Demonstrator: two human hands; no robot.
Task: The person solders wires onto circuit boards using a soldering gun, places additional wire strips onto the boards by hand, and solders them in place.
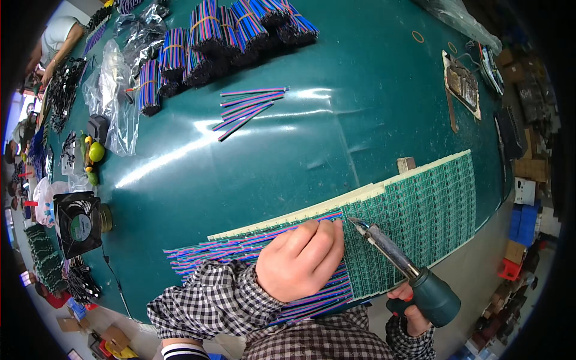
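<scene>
My left hand [303, 258] is closed, thumb and fingers pinched at the end of a flat multicoloured ribbon cable [327, 216] on the panel's upper edge. Under and beside it, several blue, pink and black cables [228, 247] lie in rows across the left part of the green circuit board panel [423, 216]. A soldering gun [439, 297] with a dark green body is gripped in my right hand [414, 315]. Its metal tip points at the board just right of my left fingertips; whether it touches is too small to tell.
Bundled cables [207, 27] are heaped at the far side, with loose cables [249, 108] nearer. A small black fan [78, 223] stands left beside a solder-coloured roll. A dirty metal tray [462, 84] lies far right. A small block [406, 164] touches the panel's far edge. Another person [60, 39] works far left.
</scene>
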